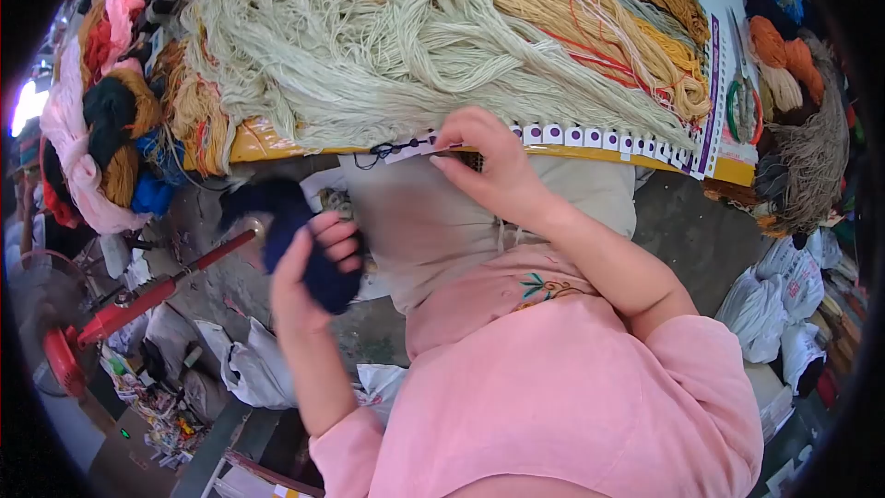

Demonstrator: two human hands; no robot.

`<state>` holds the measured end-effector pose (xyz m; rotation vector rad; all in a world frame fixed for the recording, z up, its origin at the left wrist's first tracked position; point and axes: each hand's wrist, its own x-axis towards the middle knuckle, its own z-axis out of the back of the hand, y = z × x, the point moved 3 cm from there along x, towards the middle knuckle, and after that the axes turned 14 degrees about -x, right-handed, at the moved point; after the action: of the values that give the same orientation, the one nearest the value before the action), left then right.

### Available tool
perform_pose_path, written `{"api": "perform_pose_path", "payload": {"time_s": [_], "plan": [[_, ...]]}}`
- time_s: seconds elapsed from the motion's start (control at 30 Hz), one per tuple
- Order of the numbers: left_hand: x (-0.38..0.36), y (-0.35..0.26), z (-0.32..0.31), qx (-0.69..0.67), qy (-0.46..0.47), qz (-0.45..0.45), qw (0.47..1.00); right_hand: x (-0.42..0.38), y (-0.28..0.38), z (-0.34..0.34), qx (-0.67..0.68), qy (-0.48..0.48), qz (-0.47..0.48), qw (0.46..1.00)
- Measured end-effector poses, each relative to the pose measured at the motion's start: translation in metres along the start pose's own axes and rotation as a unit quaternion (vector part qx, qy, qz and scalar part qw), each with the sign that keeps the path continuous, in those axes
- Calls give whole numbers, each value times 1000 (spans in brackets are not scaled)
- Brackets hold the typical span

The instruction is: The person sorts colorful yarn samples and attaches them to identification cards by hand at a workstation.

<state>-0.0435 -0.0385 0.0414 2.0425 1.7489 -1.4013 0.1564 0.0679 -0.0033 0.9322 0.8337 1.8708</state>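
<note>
My left hand is closed around a navy blue yarn skein, held in front of the table and partly smeared by motion. At the table's front edge, my right hand pinches a white card strip marked with purple dots, its thumb below and index finger above. Dark blue thread is looped on the strip's left end, just beside those fingertips. Behind the strip, a thick heap of pale green yarn spreads over the table.
Tan yarn lies on the table, with scissors at its right. Colored skeins hang at left, near a red-framed fan. Grey yarn hangs at right, above white plastic bags.
</note>
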Motion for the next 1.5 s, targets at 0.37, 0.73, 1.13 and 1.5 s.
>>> {"api": "perform_pose_path", "payload": {"time_s": [0.37,0.73,1.13,1.5], "plan": [[17,56,-77,-63,196,60,977,-18,33,17,422,207,-319,823],[26,69,-72,-87,174,53,980,-23,27,20,399,192,-337,831],[22,70,-68,-160,202,52,965,-21,26,27,447,156,-306,826],[23,72,-66,-132,186,30,973,-26,26,18,422,177,-325,828]]}}
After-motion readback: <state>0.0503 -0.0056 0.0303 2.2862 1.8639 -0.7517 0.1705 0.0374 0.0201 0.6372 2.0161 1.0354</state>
